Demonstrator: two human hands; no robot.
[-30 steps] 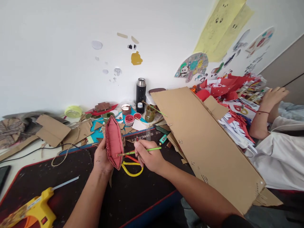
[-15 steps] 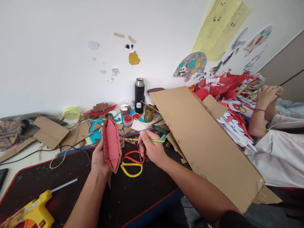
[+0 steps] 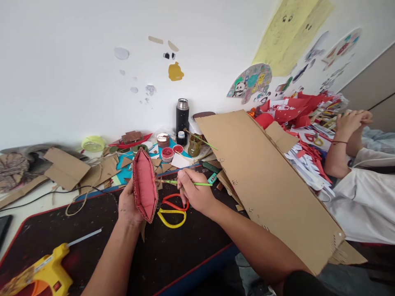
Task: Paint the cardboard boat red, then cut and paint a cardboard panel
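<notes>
My left hand point(image 3: 129, 201) holds up a boat-shaped cardboard piece point(image 3: 145, 185) with a pink-red painted inside, its long side upright. In my right hand point(image 3: 196, 191) a green-handled paintbrush point(image 3: 200, 184) is pinched, its bristle end at the right edge of the cardboard piece. Whether the bristles touch the edge I cannot tell for sure. Beneath the brush lie scissors point(image 3: 171, 218) with one red and one yellow handle; their blades are partly hidden. Behind are open pots of red paint point(image 3: 167, 154) and a brown paint jar point(image 3: 163, 140).
A big cardboard sheet point(image 3: 271, 189) slants across the right side. At the lower left lies a yellow glue gun point(image 3: 51, 271). A black thermos point(image 3: 182, 117) and a murky jar point(image 3: 194, 146) stand by the wall. At far right another person's clasped hands point(image 3: 353, 123) rest.
The view has shifted slightly. Both hands keep their holds, and the brush stays by the right edge of the cardboard piece with hardly any movement.
</notes>
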